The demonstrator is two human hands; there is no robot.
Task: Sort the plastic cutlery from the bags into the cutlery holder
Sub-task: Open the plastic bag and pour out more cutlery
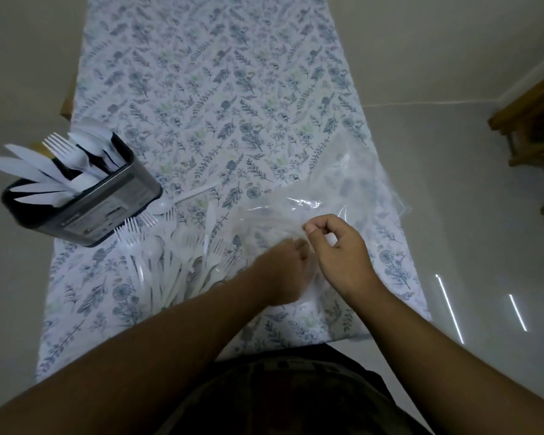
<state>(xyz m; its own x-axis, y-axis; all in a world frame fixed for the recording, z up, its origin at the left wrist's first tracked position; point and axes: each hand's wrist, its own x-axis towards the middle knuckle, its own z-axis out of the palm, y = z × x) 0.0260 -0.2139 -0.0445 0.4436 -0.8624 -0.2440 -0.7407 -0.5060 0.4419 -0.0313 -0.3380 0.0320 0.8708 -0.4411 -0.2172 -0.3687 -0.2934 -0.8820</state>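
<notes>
Head view looks down on a narrow worktop [201, 89] covered with a floral cloth. Landmark: the clear plastic bag [333, 196], which lies crumpled on the near right part of the worktop. The right hand [336, 249] rests on the near edge of the bag with fingers curled and thumb meeting forefinger, pinching a fold of the film. The left hand [283, 271], just left of the right one and blurred, reaches into the bag's near edge; its fingers are curled, but what they hold, if anything, I cannot tell. Left of the bag a loose heap of white forks [167, 255] lies on the cloth, tines pointing away from the person. Beyond the heap, a single white spoon [182, 197] lies left of the bag. Farther left, at the worktop's edge, stands the dark cutlery holder [85, 196], with white knives, forks and spoons sticking out of its compartments.
</notes>
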